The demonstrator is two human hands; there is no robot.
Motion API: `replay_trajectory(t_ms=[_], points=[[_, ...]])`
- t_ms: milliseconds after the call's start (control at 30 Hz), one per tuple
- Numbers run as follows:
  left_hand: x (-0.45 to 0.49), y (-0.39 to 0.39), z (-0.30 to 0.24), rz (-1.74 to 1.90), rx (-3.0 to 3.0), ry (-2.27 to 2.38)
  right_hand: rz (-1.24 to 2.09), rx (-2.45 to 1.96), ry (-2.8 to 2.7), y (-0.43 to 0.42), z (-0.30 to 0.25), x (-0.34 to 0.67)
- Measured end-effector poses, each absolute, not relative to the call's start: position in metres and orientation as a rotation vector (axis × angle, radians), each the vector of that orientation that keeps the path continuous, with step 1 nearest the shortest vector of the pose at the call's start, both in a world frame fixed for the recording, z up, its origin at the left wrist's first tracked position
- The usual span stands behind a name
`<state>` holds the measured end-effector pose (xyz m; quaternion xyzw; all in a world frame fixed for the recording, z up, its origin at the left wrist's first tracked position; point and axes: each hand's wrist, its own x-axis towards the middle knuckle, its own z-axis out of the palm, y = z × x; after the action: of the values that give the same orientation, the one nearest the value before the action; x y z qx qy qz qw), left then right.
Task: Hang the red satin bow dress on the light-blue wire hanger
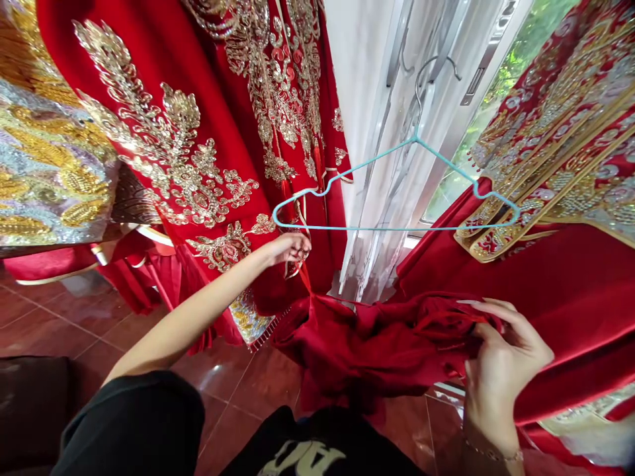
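Note:
My left hand (292,250) is closed in a pinch on a thin red strap (306,277) just under the left end of a light-blue hanger (377,229). The strap runs down, pulled taut, to a dark red garment (367,344), which sags in folds between my hands. At its other end my right hand (506,350) grips the bunched upper edge, thumb and fingers curled round the cloth. The hanger hangs by its metal hook above the garment, with nothing draped over its bar.
A red gown with gold embroidery (208,158) hangs at left, beside a gold-and-silver sequined garment (49,158). Another embroidered red outfit (565,152) hangs at right. White curtains (367,79) and a window frame stand behind the hanger. Reddish tiles (258,383) cover the floor.

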<state>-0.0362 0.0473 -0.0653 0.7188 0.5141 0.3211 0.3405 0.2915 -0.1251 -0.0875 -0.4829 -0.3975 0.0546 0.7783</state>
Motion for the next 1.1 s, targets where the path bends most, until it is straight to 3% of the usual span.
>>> replay_trajectory(t_ms=[100, 200, 333, 467, 600, 800, 967, 1100], points=[[-0.055, -0.005, -0.101, 0.781, 1.679, 1.212, 0.205, -1.065, -0.838, -0.126, -0.09, 0.294], [-0.058, -0.063, -0.137, 1.078, 1.117, 0.929, 0.399, -1.061, -0.799, -0.126, -0.088, 0.297], [-0.023, -0.114, -0.164, 1.09, 0.992, 0.799, 0.627, -1.052, -0.742, -0.127, -0.085, 0.291], [0.049, -0.122, -0.158, 1.089, 1.009, 0.611, 0.714, -1.036, -0.704, -0.129, -0.087, 0.27], [0.108, -0.114, -0.144, 0.988, 1.417, 0.633, 0.762, -1.027, -0.714, -0.137, -0.091, 0.252], [0.119, -0.107, -0.142, 0.892, 1.61, 0.692, 0.845, -1.042, -0.726, -0.151, -0.092, 0.253], [0.096, -0.105, -0.132, 1.084, 1.379, 0.758, 0.7, -1.163, -0.842, -0.155, -0.105, 0.286], [0.096, -0.112, -0.125, 1.076, 1.351, 0.722, 0.441, -1.424, -1.333, -0.155, -0.12, 0.307]])
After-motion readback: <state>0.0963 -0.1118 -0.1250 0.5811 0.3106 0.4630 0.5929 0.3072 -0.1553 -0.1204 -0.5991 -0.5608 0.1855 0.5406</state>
